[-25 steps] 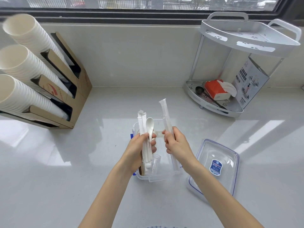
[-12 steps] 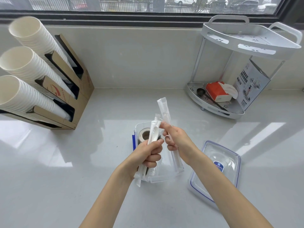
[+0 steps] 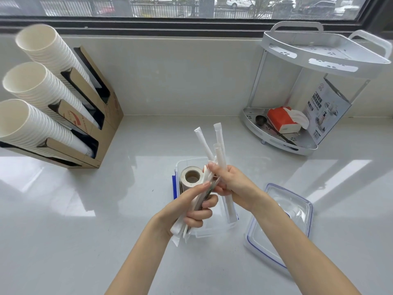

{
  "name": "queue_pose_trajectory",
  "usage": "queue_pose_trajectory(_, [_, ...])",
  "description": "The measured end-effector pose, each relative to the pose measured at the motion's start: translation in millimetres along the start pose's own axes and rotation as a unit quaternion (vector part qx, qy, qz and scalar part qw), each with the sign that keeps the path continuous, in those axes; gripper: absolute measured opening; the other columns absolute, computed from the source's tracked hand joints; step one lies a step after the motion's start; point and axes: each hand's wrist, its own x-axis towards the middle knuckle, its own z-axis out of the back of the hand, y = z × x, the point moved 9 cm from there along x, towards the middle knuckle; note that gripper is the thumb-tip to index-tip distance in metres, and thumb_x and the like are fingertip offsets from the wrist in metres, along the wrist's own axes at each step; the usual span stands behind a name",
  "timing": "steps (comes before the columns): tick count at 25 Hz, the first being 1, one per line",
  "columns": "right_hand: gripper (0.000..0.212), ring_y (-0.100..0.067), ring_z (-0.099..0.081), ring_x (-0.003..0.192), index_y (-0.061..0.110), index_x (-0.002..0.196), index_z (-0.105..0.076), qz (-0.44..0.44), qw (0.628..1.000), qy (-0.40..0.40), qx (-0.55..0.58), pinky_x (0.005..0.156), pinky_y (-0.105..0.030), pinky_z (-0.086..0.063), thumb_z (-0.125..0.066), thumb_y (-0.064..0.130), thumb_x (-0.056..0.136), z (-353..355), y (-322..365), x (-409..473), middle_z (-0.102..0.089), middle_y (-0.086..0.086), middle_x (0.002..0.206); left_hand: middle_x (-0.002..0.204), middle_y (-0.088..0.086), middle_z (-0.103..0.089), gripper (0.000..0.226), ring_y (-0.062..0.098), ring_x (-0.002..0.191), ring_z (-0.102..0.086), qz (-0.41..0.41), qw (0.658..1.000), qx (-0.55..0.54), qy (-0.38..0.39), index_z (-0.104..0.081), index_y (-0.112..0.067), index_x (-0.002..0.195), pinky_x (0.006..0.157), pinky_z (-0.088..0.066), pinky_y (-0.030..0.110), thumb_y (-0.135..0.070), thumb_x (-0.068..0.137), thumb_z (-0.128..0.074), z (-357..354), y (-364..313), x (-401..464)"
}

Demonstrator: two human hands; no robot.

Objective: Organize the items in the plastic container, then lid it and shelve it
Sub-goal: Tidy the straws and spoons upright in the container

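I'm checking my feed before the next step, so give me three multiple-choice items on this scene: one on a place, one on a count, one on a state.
1. Where does the lid lie?
A. on the container
B. on the counter, right of the container
C. on the rack's top shelf

2. How many stacks of paper cups stick out of the cardboard holder?
A. two
B. three
C. five

3. What state is the plastic container in?
A. open, with a tape roll inside
B. lidded and latched
C. tipped on its side

Answers:
1. B: the clear lid rests on the counter beside the right forearm.
2. B: three stacks show, one above another.
3. A: no lid is on it, and the tape roll stands in its far left end, while the left hand and right hand hold wrapped straws above it.
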Motion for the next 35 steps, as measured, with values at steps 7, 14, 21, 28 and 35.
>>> queue_pose_trajectory(7, [0.034, -0.006, -0.034, 0.052, 0.016, 0.069, -0.049, 0.044, 0.977, -0.154, 0.139, 0.035, -0.011, -0.03, -0.037, 0.029, 0.098, 45.9, 12.4, 4.2, -0.037, 0.002, 0.065, 0.054, -0.009, -0.038, 0.027, -0.003, 0.03, -0.021, 0.012, 0.998, 0.049, -0.026, -0.056, -0.015, 0.095, 0.026, -0.017, 0.008, -0.035, 0.092, -0.038, 12.6, 8.4, -1.4])
queue_pose_trajectory(14, [0.034, -0.009, -0.062, 0.06, 0.02, 0.071, -0.045, 0.159, 0.911, -0.297, 0.238, 0.064, -0.024, -0.047, -0.03, 0.028, 0.1, 92.0, 37.6, -13.1, -0.056, 0.006, 0.054, 0.053, -0.008, -0.041, 0.03, 0.001, 0.031, -0.022, -0.008, 0.988, 0.081, -0.133, -0.055, -0.01, 0.098, 0.029, -0.017, 0.011, -0.026, 0.097, -0.03, 47.0, 3.4, -12.4])
queue_pose_trajectory(21, [0.026, 0.001, -0.047, 0.05, 0.028, 0.079, -0.047, 0.199, 0.934, -0.297, -0.003, 0.072, -0.029, -0.043, -0.031, 0.025, 0.099, 46.4, 4.7, -8.6, -0.047, 0.003, 0.057, 0.058, -0.003, -0.041, 0.027, 0.003, 0.031, -0.023, -0.098, 0.969, 0.019, -0.226, -0.042, -0.013, 0.076, 0.029, -0.019, 0.013, -0.023, 0.097, -0.03, 69.6, -8.4, -13.6])
queue_pose_trajectory(28, [0.024, 0.0, -0.045, 0.05, 0.025, 0.073, -0.045, 0.17, 0.946, -0.263, -0.089, 0.065, -0.02, -0.041, -0.042, 0.023, 0.096, 32.4, -22.1, -3.8, -0.045, 0.004, 0.056, 0.052, -0.006, -0.055, 0.025, 0.007, 0.028, -0.038, -0.084, 0.925, 0.23, -0.289, -0.048, -0.007, 0.103, 0.035, -0.033, 0.018, -0.022, 0.098, -0.029, 71.8, -6.2, -7.9])
queue_pose_trajectory(35, [0.023, 0.007, -0.053, 0.051, 0.026, 0.073, -0.043, 0.157, 0.956, -0.233, -0.088, 0.061, -0.006, -0.042, -0.045, 0.019, 0.095, 30.7, -27.2, -0.7, -0.053, 0.006, 0.06, 0.125, 0.017, -0.056, 0.029, 0.004, 0.034, -0.053, -0.012, 0.908, 0.327, -0.262, -0.04, -0.004, 0.112, 0.038, -0.043, 0.019, -0.026, 0.097, -0.029, 73.0, 13.2, 16.8])
